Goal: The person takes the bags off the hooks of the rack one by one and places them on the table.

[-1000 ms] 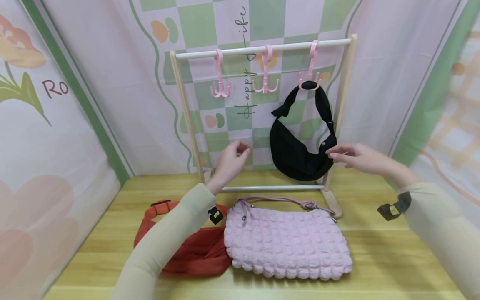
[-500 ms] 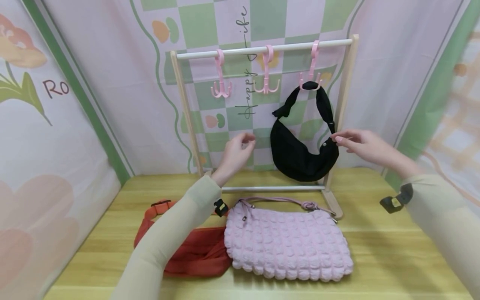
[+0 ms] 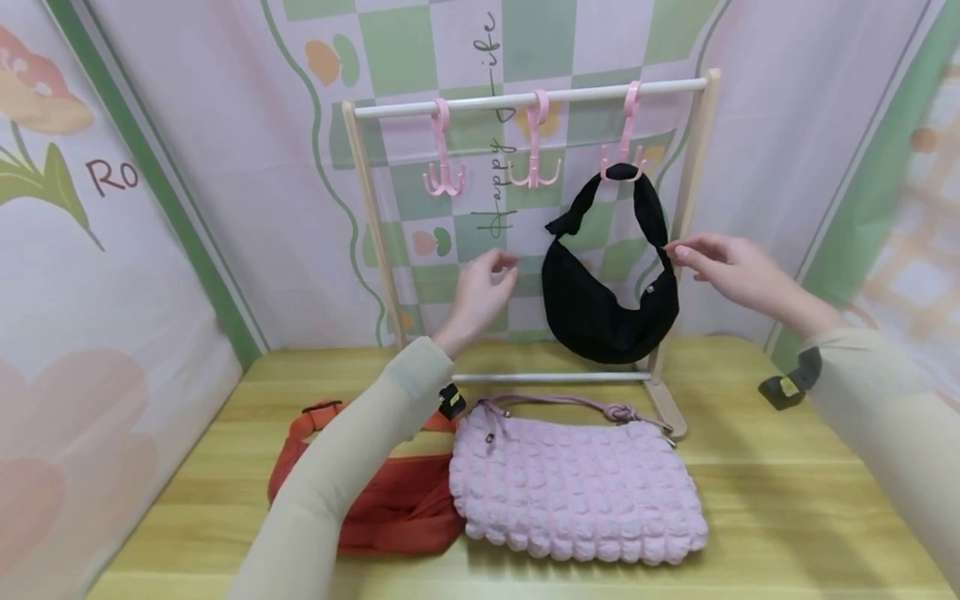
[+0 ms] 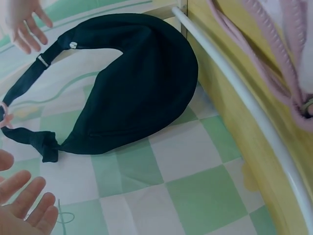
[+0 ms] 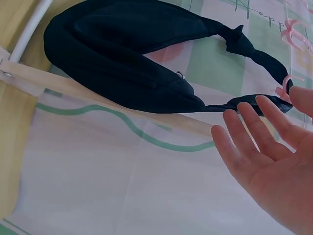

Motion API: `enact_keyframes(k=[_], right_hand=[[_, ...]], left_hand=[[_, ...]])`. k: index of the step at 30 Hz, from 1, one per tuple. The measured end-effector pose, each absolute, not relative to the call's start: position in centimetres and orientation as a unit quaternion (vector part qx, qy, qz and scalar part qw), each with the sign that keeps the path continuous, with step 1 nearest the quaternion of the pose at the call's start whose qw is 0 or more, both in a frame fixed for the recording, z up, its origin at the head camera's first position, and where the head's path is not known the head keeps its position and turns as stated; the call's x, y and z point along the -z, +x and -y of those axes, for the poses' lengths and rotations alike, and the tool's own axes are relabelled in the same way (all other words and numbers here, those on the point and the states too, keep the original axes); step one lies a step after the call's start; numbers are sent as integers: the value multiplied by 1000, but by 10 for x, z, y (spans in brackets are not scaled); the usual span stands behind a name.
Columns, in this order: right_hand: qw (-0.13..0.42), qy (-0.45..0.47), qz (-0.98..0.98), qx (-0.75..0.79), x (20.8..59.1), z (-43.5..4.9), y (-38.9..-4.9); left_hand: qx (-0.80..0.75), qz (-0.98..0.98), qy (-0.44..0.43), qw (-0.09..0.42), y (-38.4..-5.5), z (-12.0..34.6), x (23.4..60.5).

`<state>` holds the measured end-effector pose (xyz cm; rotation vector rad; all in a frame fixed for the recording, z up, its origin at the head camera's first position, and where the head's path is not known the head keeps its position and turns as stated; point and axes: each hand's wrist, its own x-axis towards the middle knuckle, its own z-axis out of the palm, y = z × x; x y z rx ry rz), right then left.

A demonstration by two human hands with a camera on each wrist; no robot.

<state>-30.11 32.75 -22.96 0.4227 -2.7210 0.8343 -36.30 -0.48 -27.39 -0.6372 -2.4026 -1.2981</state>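
Pink puffy bag [image 3: 577, 487] and red bag [image 3: 397, 508] laid nearest, side by side on the table [image 3: 757, 517]; left hand [image 3: 483, 296] held short of the black bag, fingers loosely parted, nothing gripped; right hand [image 3: 738, 267] poised just beside the strap [image 3: 651, 208], fingers spread, nothing gripped; black bag [image 3: 592, 312] hung by its strap from the rightmost pink hook [image 3: 628, 133], on the white rail [image 3: 487, 102]; strap best adjusted, it is judged, by light touches; sideways tugs best avoided, lest the hook be slid or the strap slipped off.
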Motion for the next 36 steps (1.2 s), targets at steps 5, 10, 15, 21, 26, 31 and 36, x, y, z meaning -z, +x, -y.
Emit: enact_keyframes(k=[5, 10, 15, 21, 26, 31, 36], right_hand=[[142, 149, 932, -299, 222, -323, -306], [162, 146, 932, -291, 214, -322, -308], [180, 132, 940, -259, 206, -322, -308], [179, 133, 941, -254, 198, -321, -310], [197, 143, 938, -247, 191, -321, -313], [204, 154, 936, -240, 183, -322, -316], [210, 167, 940, -210, 173, -323, -317]], left_hand=[[447, 848, -224, 177, -368, 2, 270], [433, 852, -229, 184, -372, 0, 264], [426, 855, -230, 188, -377, -4, 261], [426, 854, -232, 187, -382, -7, 260], [424, 854, -237, 188, -387, -9, 259], [421, 856, -240, 182, -390, -12, 256], [421, 857, -243, 171, -391, -16, 253]])
